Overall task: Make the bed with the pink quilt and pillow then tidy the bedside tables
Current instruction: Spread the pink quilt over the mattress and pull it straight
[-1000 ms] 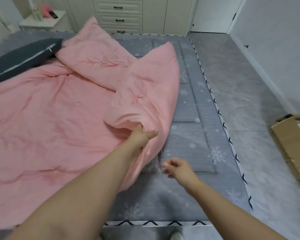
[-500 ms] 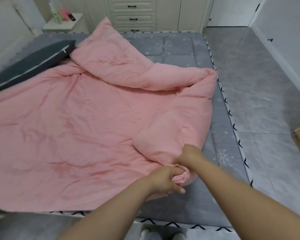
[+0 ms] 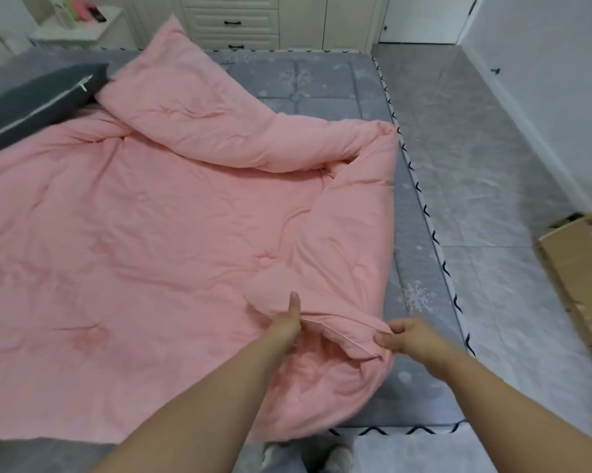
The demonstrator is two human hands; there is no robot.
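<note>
A pink quilt lies spread over the grey snowflake-patterned bed, with its far right part folded back in a thick roll. My left hand pinches the quilt's near edge, thumb pointing up. My right hand grips the same edge at the near right corner, a short way to the right. A dark grey pillow with a white zip line lies at the head of the bed on the far left. A white bedside table with a few small items stands beyond it.
A cream chest of drawers stands against the far wall. Grey tiled floor runs along the bed's right side. An open cardboard box sits on the floor at the right. My shoes show at the bed's foot.
The lifted quilt part has been laid down to the right across the bed. My right hand has taken hold of the edge, and both hands have moved apart along it.
</note>
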